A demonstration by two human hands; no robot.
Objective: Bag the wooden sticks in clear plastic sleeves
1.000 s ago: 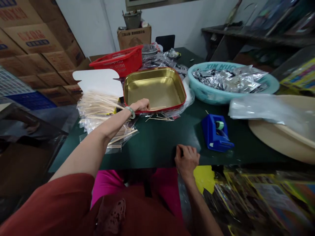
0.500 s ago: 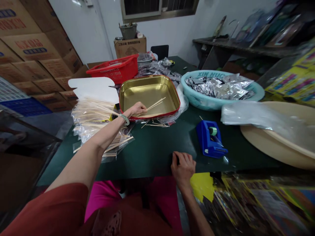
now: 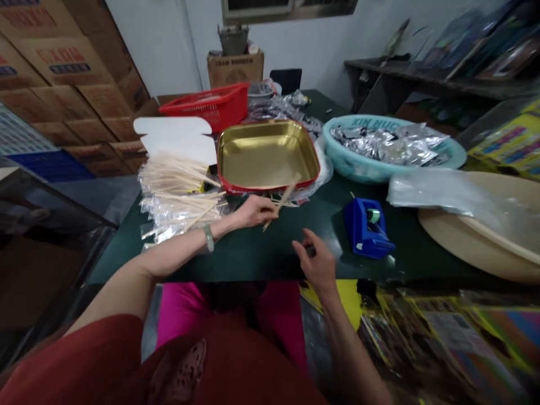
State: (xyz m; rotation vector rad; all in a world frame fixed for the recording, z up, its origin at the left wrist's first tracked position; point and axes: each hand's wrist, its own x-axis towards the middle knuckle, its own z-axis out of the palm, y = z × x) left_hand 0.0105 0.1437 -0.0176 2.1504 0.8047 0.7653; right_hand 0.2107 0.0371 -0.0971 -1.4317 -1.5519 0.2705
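Left hand [image 3: 258,211]: pinched round a small bunch of thin pale sticks [image 3: 288,194], just near of the tin, far ends blurred across its near rim in view; number impossible to tell
Right hand [image 3: 318,261]: thumb and fingers parted, nothing visible between them, by the near edge; touching the table [image 3: 240,256] or just above, cannot tell
Bagged sticks [image 3: 185,212]: heaped at left in clear sleeves, apparently the finished part; count not readable
Sticks remaining: the bunch in the left hand, seemingly outside any sleeve, plus a few loose sticks [image 3: 287,204] beside the tin's near rim; seemingly partway, overall share done impossible to judge
Tin [image 3: 268,160]: gold floor showing, no sticks visible on it; strip behind the near rim hidden
Room: open green surface between both hands and from tin to near edge
Limits: bagged heap at left, tin rim at far side, blue tape dispenser [image 3: 367,228] just right of the right hand, turquoise basin [image 3: 350,166] at far right, beige basin [image 3: 447,247] well right, over the near edge a drop
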